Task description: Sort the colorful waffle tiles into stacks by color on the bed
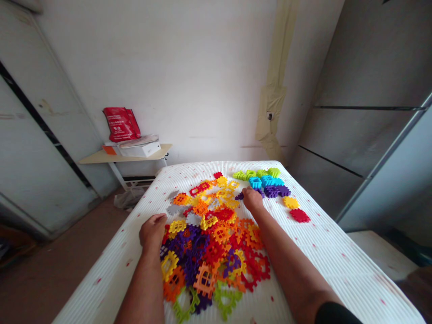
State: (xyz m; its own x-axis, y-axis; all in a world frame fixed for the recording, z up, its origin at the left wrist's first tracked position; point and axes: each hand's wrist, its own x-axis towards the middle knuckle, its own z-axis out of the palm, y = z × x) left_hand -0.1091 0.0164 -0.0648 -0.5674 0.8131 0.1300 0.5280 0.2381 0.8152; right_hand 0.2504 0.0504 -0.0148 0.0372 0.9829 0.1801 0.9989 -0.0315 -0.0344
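Observation:
Toothed plastic building pieces (194, 249) in purple, red, orange, yellow, green and grey lie in a loose heap on the bed-like surface. At the heap's left edge is my left hand (151, 231), fingers curled together beside yellow and red pieces; whatever it may hold is hidden. My right hand (252, 199) reaches over the heap's far right side, its fingers closed on a purple toothed piece (239, 196) that shows partly beside them. Just right of it sit sorted groups: purple pieces (272, 191), blue pieces (267, 181) and lime-green pieces (250, 174).
A yellow piece (290, 202) and a red piece (300, 215) lie separately on the white ribbed cover (324, 261). Back left, a small table (94, 157) carries a red bag (120, 124) and a white box (148, 149). A grey cabinet (351, 130) stands on the right.

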